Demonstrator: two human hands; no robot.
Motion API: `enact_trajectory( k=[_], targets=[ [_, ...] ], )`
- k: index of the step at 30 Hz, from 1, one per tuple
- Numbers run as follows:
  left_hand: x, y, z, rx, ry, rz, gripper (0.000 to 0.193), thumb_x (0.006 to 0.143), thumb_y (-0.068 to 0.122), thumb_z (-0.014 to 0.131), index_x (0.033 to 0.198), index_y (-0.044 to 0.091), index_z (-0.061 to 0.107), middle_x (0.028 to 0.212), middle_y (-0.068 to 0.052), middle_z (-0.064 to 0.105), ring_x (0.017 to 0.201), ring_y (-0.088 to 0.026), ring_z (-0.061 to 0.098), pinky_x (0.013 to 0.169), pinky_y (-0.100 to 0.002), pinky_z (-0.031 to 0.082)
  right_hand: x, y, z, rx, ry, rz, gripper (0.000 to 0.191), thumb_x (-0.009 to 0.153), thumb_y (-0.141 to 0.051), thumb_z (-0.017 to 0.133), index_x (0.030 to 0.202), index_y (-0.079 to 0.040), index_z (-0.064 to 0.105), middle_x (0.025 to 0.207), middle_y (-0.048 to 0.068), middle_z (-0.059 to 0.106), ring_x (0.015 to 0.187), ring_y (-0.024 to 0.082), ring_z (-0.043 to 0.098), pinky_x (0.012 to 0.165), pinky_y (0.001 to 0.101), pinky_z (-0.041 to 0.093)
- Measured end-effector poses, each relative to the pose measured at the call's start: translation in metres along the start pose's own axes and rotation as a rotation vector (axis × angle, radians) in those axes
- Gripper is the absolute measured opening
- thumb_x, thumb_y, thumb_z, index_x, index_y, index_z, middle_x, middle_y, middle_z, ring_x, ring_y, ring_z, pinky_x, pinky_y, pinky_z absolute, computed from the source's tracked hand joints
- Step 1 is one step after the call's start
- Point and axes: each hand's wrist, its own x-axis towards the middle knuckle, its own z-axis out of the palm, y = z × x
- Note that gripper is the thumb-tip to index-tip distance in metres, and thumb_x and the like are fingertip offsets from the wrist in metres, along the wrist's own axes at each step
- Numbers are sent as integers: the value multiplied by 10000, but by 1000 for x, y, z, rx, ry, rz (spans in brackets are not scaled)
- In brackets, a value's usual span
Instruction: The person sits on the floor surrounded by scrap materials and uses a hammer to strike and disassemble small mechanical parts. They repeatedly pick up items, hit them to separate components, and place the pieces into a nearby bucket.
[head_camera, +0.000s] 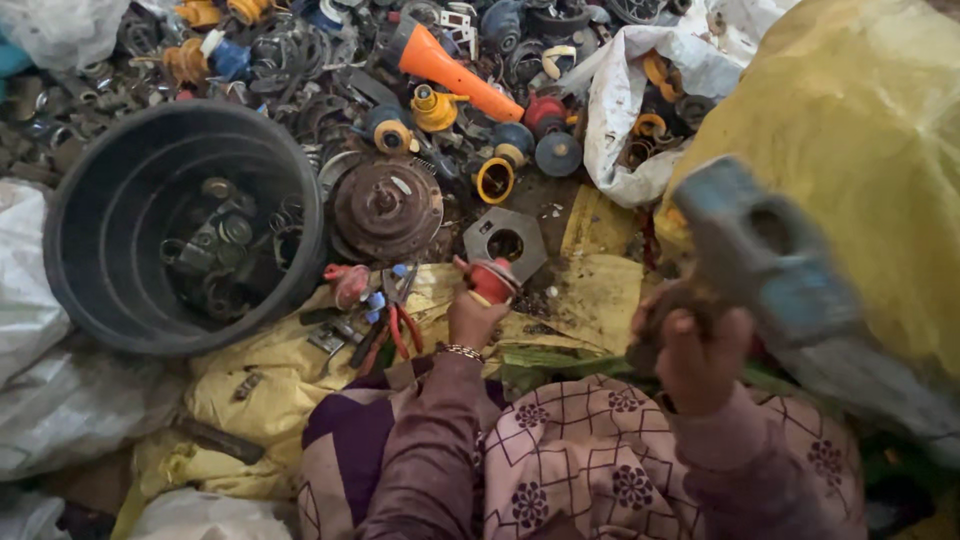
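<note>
1. The left hand (472, 318) holds a small red part (492, 280) with its fingers closed around the lower end. The part stands on the yellow sheet (590, 290), just in front of the person's knees.
2. The red part is short and round, like a cap or a small valve body. It looks like plastic, with a paler ring at the top. It is dirty and dull.
3. The right hand (695, 360) is raised and closed around the wooden handle of a hammer (765, 255). The hammer head is a heavy metal block, blue-grey, with worn paint. It is blurred, so fine details cannot be seen.
4. A thin metal bracelet (460, 351) is on the left wrist.
5. Just left of the red part lie pliers (395, 320) with red handles and a few small blue and pink pieces.
6. Behind the red part is a flat grey metal plate (505, 240) with a round hole, and a rusty round disc (388, 208) beside it.
7. A big black plastic bucket (110, 290) stands on the left, with dark metal rings and parts inside.
8. Further away is a pile of mixed scrap, with an orange cone-shaped piece (445, 68) and a white sack (620, 110).
</note>
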Motion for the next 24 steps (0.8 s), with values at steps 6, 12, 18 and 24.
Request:
enact_trajectory(
  k=[6,12,18,24],
  targets=[
    [19,1,6,-38,-166,9,742,636,332,887,1268,33,639,1086,-173,768,977,-318,762,831,-427,613,-25,44,8,-24,-49,180,366,1061,-339,632,1204,-6,576,832,80,618,610,113,558,560,314,534],
    [22,-10,15,4,-79,-53,817,556,296,886,1288,44,624,1028,-183,778,943,-334,768,834,-428,603,-27,54,3,64,-59,-18,357,1057,-325,650,1265,-48,565,1085,77,656,774,147,624,665,319,572],
    [23,4,7,47,-89,-49,901,547,311,904,1318,6,549,1031,-222,745,966,-373,745,849,-449,590,-24,132,26,-811,-242,452,430,881,-317,768,1131,23,690,876,117,727,751,216,701,659,407,554],
    [22,-11,9,162,84,231,765,585,355,1001,1132,-39,640,913,-250,739,766,-401,716,624,-471,576,-29,150,28,-751,-135,960,522,934,-452,745,935,69,706,657,127,636,513,187,585,471,383,479]
  ],
)
